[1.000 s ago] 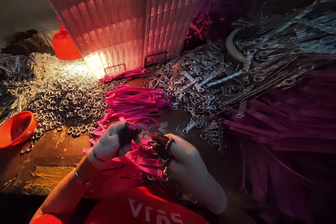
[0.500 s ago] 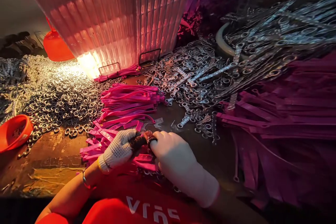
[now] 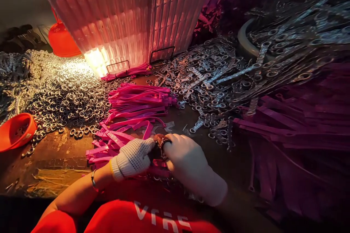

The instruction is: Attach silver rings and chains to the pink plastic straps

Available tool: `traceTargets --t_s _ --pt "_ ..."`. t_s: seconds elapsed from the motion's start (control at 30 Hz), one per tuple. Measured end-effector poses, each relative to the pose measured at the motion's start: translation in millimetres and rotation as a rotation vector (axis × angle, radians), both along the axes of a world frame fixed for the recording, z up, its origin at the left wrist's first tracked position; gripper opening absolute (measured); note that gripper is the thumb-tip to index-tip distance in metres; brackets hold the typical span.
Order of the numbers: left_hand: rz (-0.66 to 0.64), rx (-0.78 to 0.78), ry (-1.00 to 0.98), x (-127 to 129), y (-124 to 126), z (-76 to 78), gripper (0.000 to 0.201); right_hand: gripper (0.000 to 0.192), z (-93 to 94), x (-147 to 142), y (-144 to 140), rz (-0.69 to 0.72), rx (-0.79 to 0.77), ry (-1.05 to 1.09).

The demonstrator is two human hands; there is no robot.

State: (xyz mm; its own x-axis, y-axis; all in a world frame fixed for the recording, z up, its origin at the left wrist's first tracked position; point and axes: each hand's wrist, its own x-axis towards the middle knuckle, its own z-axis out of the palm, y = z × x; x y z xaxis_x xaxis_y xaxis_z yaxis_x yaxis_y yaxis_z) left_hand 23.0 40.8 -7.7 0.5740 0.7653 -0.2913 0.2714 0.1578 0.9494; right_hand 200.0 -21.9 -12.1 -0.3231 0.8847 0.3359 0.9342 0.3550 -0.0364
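My left hand (image 3: pixel 133 156), in a white glove with dark dots, is closed, its fingers curled in toward the other hand. My right hand (image 3: pixel 186 156) wears a plain white glove with dark brown covering (image 3: pixel 162 140) at the fingertips, and it is closed too. The fingertips of both meet in front of me; whatever lies between them is dark and hidden. Pink straps (image 3: pixel 120 138) lie in a loose heap just beyond and under my left hand. A neater stack of pink straps (image 3: pixel 142 96) sits farther back.
Metal rings (image 3: pixel 79 102) are heaped at left beside an orange-red bowl (image 3: pixel 19 131). A ribbed translucent panel (image 3: pixel 123 25) stands behind, near an orange lamp shade (image 3: pixel 62 40). Silvery straps with ring ends (image 3: pixel 213 69) and purple-pink straps (image 3: pixel 295 123) pile up at right.
My left hand has moved right, closer against my right hand's fingertips, covering the dark piece that showed between them. The whole view has shifted slightly.
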Motion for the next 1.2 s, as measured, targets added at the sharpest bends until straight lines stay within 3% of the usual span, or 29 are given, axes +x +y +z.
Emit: traceTargets --t_s 0.1,0.2,0.33,0.53,0.63,0.73,0.87,0.93,1.03,1.13,1.2 --pt "-0.133 0.109 0.009 -1 1 -2.6 0.008 0.022 9.0 0 2 -0.084 -0.129 0.078" --pt "-0.064 0.153 0.018 -5 1 -4.0 0.026 0.029 24.3 -3 5 -0.084 -0.344 0.083" --pt "-0.062 0.271 0.108 -12 -7 -13.3 0.028 0.027 35.4 -8 10 -0.121 -0.611 -0.006" --pt "-0.141 0.415 0.236 -10 -16 -20.7 0.027 0.012 16.5 -9 5 0.025 -0.558 -0.108" --pt "-0.227 0.421 0.256 -10 -12 -5.4 0.026 0.008 11.0 -9 1 0.048 -0.525 -0.099" --pt "-0.328 0.436 0.271 -26 1 21.0 0.021 0.007 11.1 -8 -1 0.044 -0.474 -0.055" --pt "-0.145 0.521 0.407 -74 20 47.3 0.016 0.014 12.2 4 -11 -0.018 -0.447 0.028" --pt "-0.004 0.463 0.404 -95 22 49.7 0.023 0.017 10.7 18 -14 0.015 -0.453 0.085" --pt "0.210 0.185 0.266 -105 13 40.9 0.032 0.017 2.5 54 -6 -0.054 -0.424 0.165" --pt "0.357 -0.224 -0.003 -83 3 24.6 0.029 0.024 -13.1 97 23 -0.476 -0.395 0.062" --pt "0.373 -0.515 -0.212 -59 2 14.5 0.033 0.027 -25.3 119 46 -0.715 -0.397 -0.094"
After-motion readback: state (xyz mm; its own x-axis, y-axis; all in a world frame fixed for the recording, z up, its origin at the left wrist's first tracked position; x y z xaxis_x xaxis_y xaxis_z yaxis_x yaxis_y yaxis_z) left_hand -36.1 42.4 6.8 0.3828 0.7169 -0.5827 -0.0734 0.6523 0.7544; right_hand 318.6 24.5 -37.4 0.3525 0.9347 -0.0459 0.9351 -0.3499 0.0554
